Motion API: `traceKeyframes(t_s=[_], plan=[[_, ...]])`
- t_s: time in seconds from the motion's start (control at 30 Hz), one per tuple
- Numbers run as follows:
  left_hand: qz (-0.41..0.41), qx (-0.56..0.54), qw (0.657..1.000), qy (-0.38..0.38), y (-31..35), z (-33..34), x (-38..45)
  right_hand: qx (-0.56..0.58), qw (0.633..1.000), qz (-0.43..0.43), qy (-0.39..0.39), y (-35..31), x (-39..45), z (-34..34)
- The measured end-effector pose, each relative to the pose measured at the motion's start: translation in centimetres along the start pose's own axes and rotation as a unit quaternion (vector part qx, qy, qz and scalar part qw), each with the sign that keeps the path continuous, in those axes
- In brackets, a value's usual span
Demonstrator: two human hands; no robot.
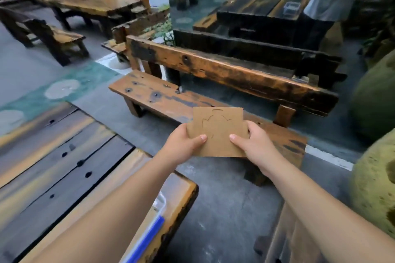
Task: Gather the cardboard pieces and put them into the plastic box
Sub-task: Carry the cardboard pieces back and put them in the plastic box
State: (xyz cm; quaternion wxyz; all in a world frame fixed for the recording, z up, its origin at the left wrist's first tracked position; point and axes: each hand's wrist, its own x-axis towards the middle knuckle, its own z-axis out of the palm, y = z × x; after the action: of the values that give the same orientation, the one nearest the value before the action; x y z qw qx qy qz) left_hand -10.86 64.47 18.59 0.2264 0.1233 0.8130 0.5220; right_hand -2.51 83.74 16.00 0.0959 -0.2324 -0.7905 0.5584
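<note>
A flat brown cardboard piece with curved cut-out lines is held up in the air between both hands, over the gap in front of the bench. My left hand grips its left edge, thumb on top. My right hand grips its right edge the same way. The clear plastic box with a blue handle strip sits at the near corner of the table, mostly hidden under my left forearm.
A wooden plank table fills the lower left. A low wooden bench with a backrest stands ahead. A mirror behind it reflects a person and another table. Yellow-green rounded boulders stand at the right. Grey floor lies between.
</note>
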Motion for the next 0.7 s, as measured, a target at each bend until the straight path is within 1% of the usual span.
traceKeyframes(t_s=[0.13,0.27,0.37,0.47,0.57,0.7], plan=[[-0.026,-0.028,0.998,0.057,-3.3,-4.8,-2.1,-0.013,0.996,-0.017,-0.082,-1.5,0.7,6.0],[-0.056,-0.048,0.991,0.113,-7.3,-9.6,-4.4,-0.046,0.987,-0.037,-0.148,-2.9,0.5,12.6],[-0.093,-0.056,0.982,0.152,-10.5,-12.8,-6.3,-0.060,0.980,-0.040,-0.185,-3.5,-0.3,17.5],[-0.125,-0.074,0.975,0.167,-13.8,-15.5,-8.1,-0.066,0.972,-0.032,-0.221,-3.4,-1.3,22.0],[-0.150,-0.085,0.969,0.179,-16.9,-17.2,-9.4,-0.085,0.965,-0.028,-0.247,-3.0,-2.2,25.5],[-0.169,-0.063,0.958,0.224,-20.3,-18.6,-11.1,-0.093,0.959,-0.029,-0.268,-2.3,-3.4,28.9]])
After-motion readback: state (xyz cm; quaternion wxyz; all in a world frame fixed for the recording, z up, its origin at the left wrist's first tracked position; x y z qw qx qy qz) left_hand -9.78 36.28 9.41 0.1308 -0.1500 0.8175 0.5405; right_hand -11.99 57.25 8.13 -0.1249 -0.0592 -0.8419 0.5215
